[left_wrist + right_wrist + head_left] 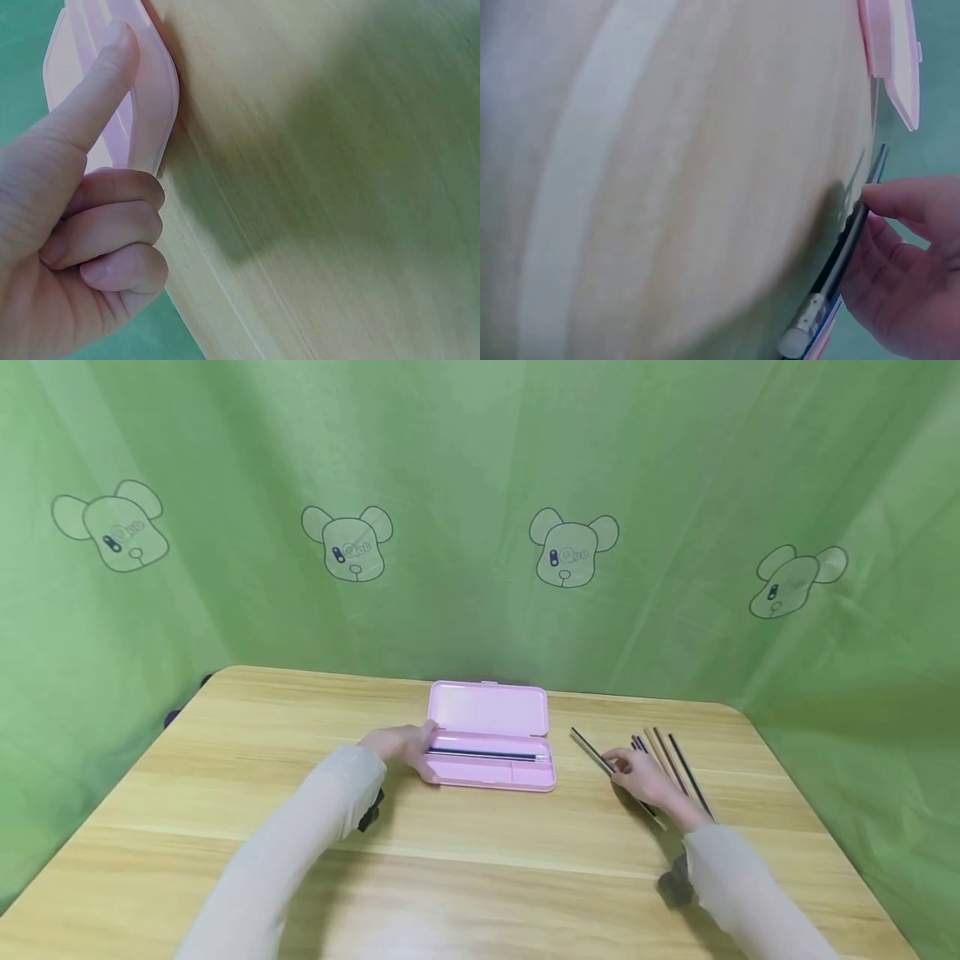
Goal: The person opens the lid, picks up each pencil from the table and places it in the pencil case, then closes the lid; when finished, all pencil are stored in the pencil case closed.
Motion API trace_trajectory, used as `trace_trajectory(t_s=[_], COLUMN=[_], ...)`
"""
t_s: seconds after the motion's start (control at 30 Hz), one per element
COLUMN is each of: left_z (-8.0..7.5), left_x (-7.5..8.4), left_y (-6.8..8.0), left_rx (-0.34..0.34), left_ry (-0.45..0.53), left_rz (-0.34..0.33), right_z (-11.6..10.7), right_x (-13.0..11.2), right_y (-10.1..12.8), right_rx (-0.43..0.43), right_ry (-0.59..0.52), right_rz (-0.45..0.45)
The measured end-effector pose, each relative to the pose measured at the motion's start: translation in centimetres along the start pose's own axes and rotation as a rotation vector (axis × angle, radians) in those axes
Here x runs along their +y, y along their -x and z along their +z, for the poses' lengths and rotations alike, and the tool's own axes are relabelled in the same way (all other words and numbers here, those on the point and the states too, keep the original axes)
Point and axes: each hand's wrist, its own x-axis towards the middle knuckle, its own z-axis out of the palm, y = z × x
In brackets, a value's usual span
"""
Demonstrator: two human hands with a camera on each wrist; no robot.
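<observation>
A pink pencil case (pixel 487 710) lies open at the middle of the wooden table (pixel 480 868), with one dark pencil (pixel 487 754) inside its tray. My left hand (pixel 405 745) holds the case's left end. In the left wrist view its index finger (pixel 97 82) lies straight along the case (pixel 154 97), and the other fingers are curled. My right hand (pixel 643 777) is over several loose pencils (pixel 678 760) to the right of the case. Its fingertips pinch a dark pencil (pixel 847 255) with a metal ferrule and a white eraser.
A green cloth backdrop printed with bear heads (pixel 573 547) surrounds the table on three sides. The table's right edge lies close beyond the loose pencils. Dark straps sit on both wrists.
</observation>
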Motion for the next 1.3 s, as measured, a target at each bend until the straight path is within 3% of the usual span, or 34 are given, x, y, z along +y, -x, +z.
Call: trace_trajectory(t_s=[0.23,0.37,0.47,0.67,1.07,1.3], left_z=[-0.2,-0.3,-0.3,-0.5,-0.4,-0.3], left_x=[0.4,0.5,0.5,0.4,0.3,0.4], left_y=[0.2,0.3,0.4,0.3,0.2,0.1], left_rx=[0.000,-0.004,-0.003,-0.004,-0.005,-0.022], left_ry=[-0.020,-0.023,-0.023,-0.026,-0.016,-0.041], left_rz=[-0.023,-0.022,-0.024,-0.030,-0.033,-0.047], right_z=[-0.7,-0.8,-0.6,0.1,2.8,4.0], right_x=[-0.3,-0.8,-1.4,-3.1,-6.3,-8.3], right_y=[-0.4,-0.8,-1.2,-2.4,-4.8,-5.6], right_rx=[0.070,0.106,0.154,0.211,0.097,0.037], right_ry=[-0.022,0.028,0.069,0.040,-0.020,0.027], right_rz=[-0.012,-0.029,-0.047,-0.101,-0.209,-0.258])
